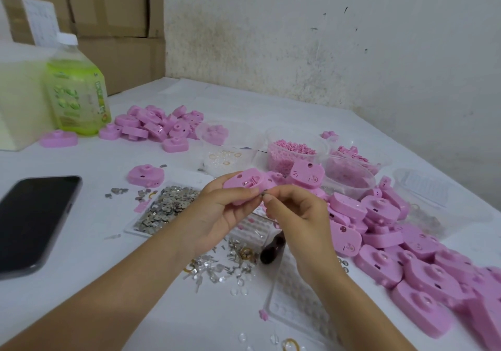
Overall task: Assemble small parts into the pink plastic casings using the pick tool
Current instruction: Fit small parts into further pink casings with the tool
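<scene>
The left hand [217, 215] grips a pink, cat-face-shaped plastic casing [242, 185], raised off the white table [108, 255] with its open inside turned up. Just beside it, the right hand [295, 209] pinches a tiny grey metal part [263, 194] between thumb and forefinger at the casing's near edge. A dark-handled tool [272, 247], probably the pick, lies untouched on the table beneath the right hand. The part is held by fingertips alone. A slight slip could drop it among the loose metal scraps [225, 266] below both hands, where it would be hard to find. Seating it crooked could jam it.
</scene>
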